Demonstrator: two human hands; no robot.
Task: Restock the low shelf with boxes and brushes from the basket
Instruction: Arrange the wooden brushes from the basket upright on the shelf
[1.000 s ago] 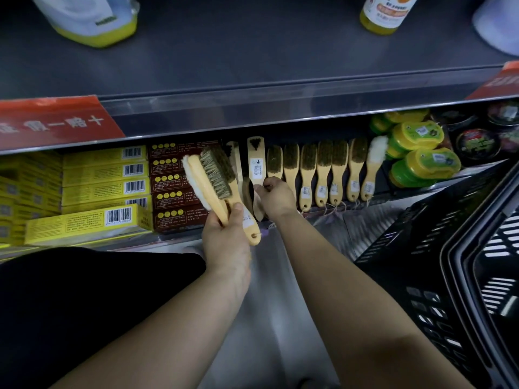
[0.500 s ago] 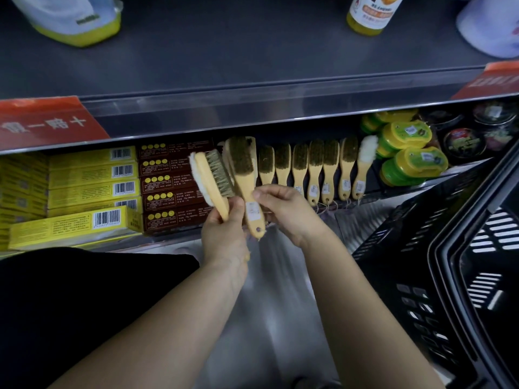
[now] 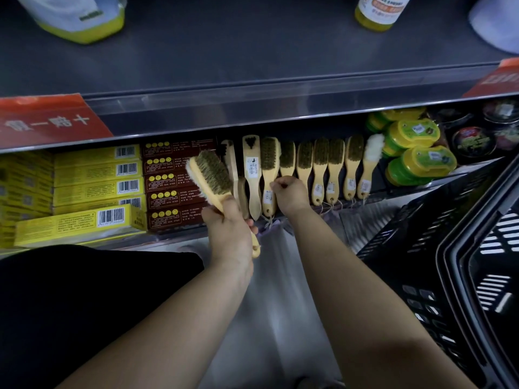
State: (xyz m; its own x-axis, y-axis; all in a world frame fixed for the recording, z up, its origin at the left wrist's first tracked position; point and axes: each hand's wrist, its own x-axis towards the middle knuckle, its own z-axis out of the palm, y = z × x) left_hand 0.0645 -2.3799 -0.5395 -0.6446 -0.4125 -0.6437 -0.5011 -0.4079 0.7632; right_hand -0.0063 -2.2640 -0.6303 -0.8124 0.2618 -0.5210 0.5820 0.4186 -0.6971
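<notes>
Seating brush (image 3: 269, 164) into shelf (image 3: 168, 234) row: right hand (image 3: 290, 192), mid-air with it half second ago, now pinches its handle. Left hand (image 3: 229, 223) grips spare brushes (image 3: 210, 175). One more stocked; spares pending.

Wooden-handled brushes (image 3: 320, 164) stand in a row on the low shelf (image 3: 438, 178), mid-frame, bristles outward. Two raised brushes (image 3: 213, 175) tilt left just in front. Yellow boxes (image 3: 95, 189) and dark red boxes (image 3: 174, 192) sit stacked at left; the black basket (image 3: 421, 248) fills the lower right
</notes>
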